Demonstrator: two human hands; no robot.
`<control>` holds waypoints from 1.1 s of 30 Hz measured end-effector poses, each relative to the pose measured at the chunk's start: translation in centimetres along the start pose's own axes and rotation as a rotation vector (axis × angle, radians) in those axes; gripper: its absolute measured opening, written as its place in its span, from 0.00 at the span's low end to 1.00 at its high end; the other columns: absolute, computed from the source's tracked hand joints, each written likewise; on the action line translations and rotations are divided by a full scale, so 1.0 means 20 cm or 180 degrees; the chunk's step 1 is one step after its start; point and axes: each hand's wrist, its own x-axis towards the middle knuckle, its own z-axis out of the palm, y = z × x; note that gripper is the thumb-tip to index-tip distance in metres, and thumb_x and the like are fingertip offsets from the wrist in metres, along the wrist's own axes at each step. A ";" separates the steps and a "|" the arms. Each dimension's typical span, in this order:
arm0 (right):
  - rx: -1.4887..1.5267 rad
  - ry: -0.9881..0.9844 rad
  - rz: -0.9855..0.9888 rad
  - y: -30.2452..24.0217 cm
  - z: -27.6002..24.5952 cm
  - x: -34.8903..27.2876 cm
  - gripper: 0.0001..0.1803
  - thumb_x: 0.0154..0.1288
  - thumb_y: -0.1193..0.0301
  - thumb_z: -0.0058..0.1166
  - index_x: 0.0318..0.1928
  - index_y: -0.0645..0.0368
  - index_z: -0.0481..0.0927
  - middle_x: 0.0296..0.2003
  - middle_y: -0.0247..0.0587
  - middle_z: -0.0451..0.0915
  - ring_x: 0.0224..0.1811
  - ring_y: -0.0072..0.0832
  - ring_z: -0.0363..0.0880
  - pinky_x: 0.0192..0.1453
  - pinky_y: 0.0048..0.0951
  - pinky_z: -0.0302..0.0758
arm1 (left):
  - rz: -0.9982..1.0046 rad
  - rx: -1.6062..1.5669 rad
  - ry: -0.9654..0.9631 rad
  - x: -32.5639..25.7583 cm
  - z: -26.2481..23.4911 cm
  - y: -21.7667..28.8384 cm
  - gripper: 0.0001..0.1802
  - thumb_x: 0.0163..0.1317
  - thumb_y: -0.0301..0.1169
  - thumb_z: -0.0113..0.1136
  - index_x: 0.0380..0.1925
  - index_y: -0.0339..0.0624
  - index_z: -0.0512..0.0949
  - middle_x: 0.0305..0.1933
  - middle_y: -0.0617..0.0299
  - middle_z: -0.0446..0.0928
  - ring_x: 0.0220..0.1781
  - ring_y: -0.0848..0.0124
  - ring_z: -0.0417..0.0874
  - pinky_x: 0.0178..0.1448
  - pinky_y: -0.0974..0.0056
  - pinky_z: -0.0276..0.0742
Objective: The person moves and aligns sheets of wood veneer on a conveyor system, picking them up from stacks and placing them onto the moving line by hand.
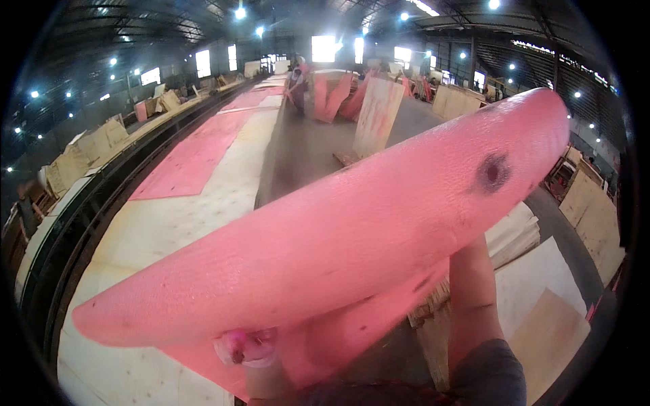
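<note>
Pink-coated veneer sheet (352, 230) carried aloft, bowed over into a long curl, spanning from low left to high right. Left hand (247, 346) closed on the near lower edge, fingers stained pink and wrapped around the rim of the sheet. Right forearm (470, 298) raised behind the sheet; right hand itself hidden by it, so closure not determinable, though presumably supporting the far upper portion.

Dark knot (493, 172) noted above and to the right of the hidden right grip, on the upper span. Judged a weak point: splitting possible there if the curl tightens or the sheet flexes.

Long unsupported run between the two grips, sagging under its own weight. Risk of cracking along the grain judged moderate.

Coating appears wet, judging by the staining on the left fingers. Slippage at the left grip judged possible.

Below the left grip, a long layup line (196, 203) with pale and pink sheets. Below the right forearm, stacked veneer (518, 237) and pale boards (542, 284). Snagging of the trailing edge on the stack judged possible. Other workers (296, 81) well beyond the sheet.
</note>
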 end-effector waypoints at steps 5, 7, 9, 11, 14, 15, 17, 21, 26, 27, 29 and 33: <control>0.0280 -0.0119 0.0399 0.58 0.21 0.68 0.15 0.63 0.65 0.51 0.46 0.61 0.72 0.36 0.37 0.77 0.26 0.24 0.75 0.27 0.24 0.72 | 0.0483 0.0711 -0.0583 0.60 -0.18 -0.50 0.24 0.45 0.33 0.48 0.46 0.38 0.69 0.41 0.53 0.75 0.28 0.66 0.77 0.27 0.62 0.73; 0.0434 -0.0182 0.0657 0.97 0.28 0.90 0.15 0.63 0.65 0.51 0.46 0.61 0.72 0.36 0.37 0.77 0.26 0.24 0.75 0.27 0.24 0.72 | 0.1275 0.2518 -0.1304 0.74 -0.20 -0.73 0.20 0.47 0.33 0.52 0.42 0.40 0.72 0.36 0.55 0.75 0.27 0.67 0.77 0.27 0.63 0.74; 0.0502 -0.0159 0.0819 1.31 0.29 1.18 0.15 0.63 0.66 0.51 0.46 0.61 0.72 0.37 0.38 0.77 0.26 0.24 0.76 0.27 0.24 0.73 | 0.2182 0.3999 -0.1804 0.96 -0.08 -1.04 0.14 0.49 0.33 0.54 0.36 0.40 0.74 0.30 0.57 0.75 0.25 0.69 0.77 0.27 0.63 0.74; 0.0674 -0.0216 0.0968 1.66 0.34 1.49 0.15 0.63 0.66 0.51 0.46 0.61 0.72 0.37 0.38 0.77 0.26 0.24 0.76 0.27 0.24 0.73 | 0.2453 0.4431 -0.1837 1.25 -0.05 -1.34 0.09 0.50 0.33 0.55 0.30 0.41 0.76 0.25 0.58 0.75 0.23 0.69 0.77 0.26 0.63 0.75; 0.0976 -0.0350 0.1119 2.12 0.43 1.97 0.15 0.63 0.66 0.50 0.46 0.61 0.72 0.37 0.38 0.77 0.26 0.25 0.76 0.28 0.25 0.73 | 0.1919 0.4655 -0.1323 1.67 0.00 -1.70 0.09 0.50 0.33 0.56 0.25 0.39 0.76 0.20 0.58 0.74 0.18 0.69 0.75 0.25 0.64 0.74; 0.1084 -0.0411 0.1176 2.24 0.49 2.13 0.15 0.63 0.66 0.50 0.46 0.61 0.72 0.37 0.38 0.77 0.26 0.25 0.76 0.28 0.25 0.73 | 0.1688 0.4803 -0.1110 1.82 0.04 -1.80 0.09 0.50 0.33 0.56 0.24 0.38 0.76 0.18 0.58 0.74 0.17 0.69 0.74 0.25 0.65 0.74; 0.1322 -0.0520 0.1384 2.49 0.63 2.44 0.15 0.63 0.66 0.50 0.47 0.61 0.72 0.38 0.38 0.77 0.26 0.25 0.76 0.28 0.25 0.73 | 0.1085 0.4038 -0.0168 2.08 0.19 -2.00 0.10 0.50 0.33 0.56 0.24 0.35 0.76 0.19 0.58 0.74 0.16 0.69 0.74 0.23 0.66 0.73; 0.1481 -0.0715 0.1745 2.92 0.91 2.99 0.15 0.63 0.66 0.50 0.47 0.61 0.72 0.38 0.38 0.77 0.27 0.25 0.76 0.28 0.25 0.73 | 0.1759 0.4400 0.0463 2.62 0.14 -2.38 0.11 0.49 0.32 0.55 0.23 0.32 0.75 0.20 0.58 0.74 0.17 0.68 0.73 0.22 0.67 0.70; 0.1551 -0.0802 0.1950 3.48 0.98 3.68 0.15 0.63 0.67 0.50 0.47 0.61 0.72 0.39 0.38 0.77 0.27 0.25 0.77 0.28 0.25 0.74 | 0.2036 0.3636 0.0440 3.26 0.14 -2.85 0.10 0.49 0.31 0.55 0.25 0.33 0.76 0.22 0.60 0.74 0.21 0.69 0.74 0.25 0.68 0.70; 0.1577 -0.0827 0.1915 3.58 1.00 3.87 0.15 0.63 0.67 0.50 0.47 0.62 0.72 0.39 0.38 0.77 0.27 0.26 0.77 0.28 0.25 0.74 | 0.2200 0.3710 0.0265 3.41 0.09 -2.95 0.10 0.49 0.30 0.55 0.26 0.33 0.77 0.22 0.60 0.74 0.21 0.69 0.74 0.25 0.68 0.70; 0.1508 -0.0821 0.1898 3.79 1.03 4.20 0.15 0.63 0.67 0.50 0.47 0.62 0.72 0.39 0.39 0.77 0.27 0.26 0.77 0.29 0.25 0.74 | 0.2057 0.3643 0.0182 3.69 0.03 -3.17 0.09 0.48 0.29 0.55 0.27 0.34 0.77 0.22 0.62 0.74 0.20 0.69 0.73 0.26 0.67 0.70; 0.1275 -0.0698 0.1784 4.13 1.08 4.95 0.15 0.63 0.67 0.49 0.48 0.62 0.72 0.39 0.39 0.77 0.27 0.26 0.77 0.29 0.26 0.74 | 0.1026 0.2808 0.1018 4.26 0.26 -3.80 0.06 0.47 0.26 0.58 0.27 0.37 0.78 0.21 0.62 0.75 0.21 0.68 0.75 0.26 0.66 0.72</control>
